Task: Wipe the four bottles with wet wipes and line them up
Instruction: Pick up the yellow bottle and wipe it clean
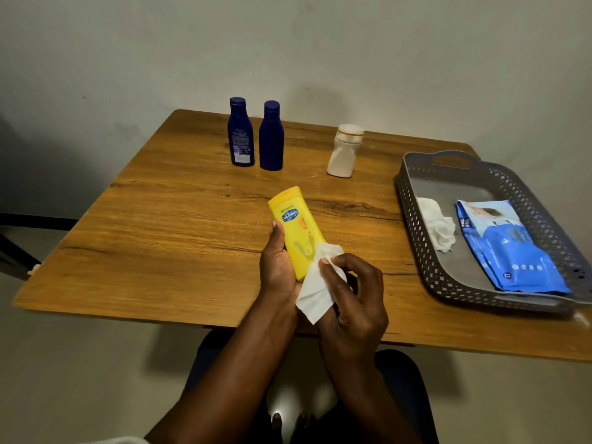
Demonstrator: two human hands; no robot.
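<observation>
My left hand (275,267) grips a yellow lotion bottle (296,225) from the left side, its cap end pointing away from me, held above the table's near half. My right hand (349,293) pinches a white wet wipe (315,291) against the bottle's lower right side. Two dark blue bottles stand upright side by side at the far edge, one (241,133) left of the other (271,137). A white bottle (343,152) stands on its own to their right.
A grey perforated tray (416,225) sits at the table's right edge, holding a crumpled used wipe (439,227) and a blue pack of wet wipes (509,248). The wooden table (166,225) backs onto a pale wall. My knees show below the near edge.
</observation>
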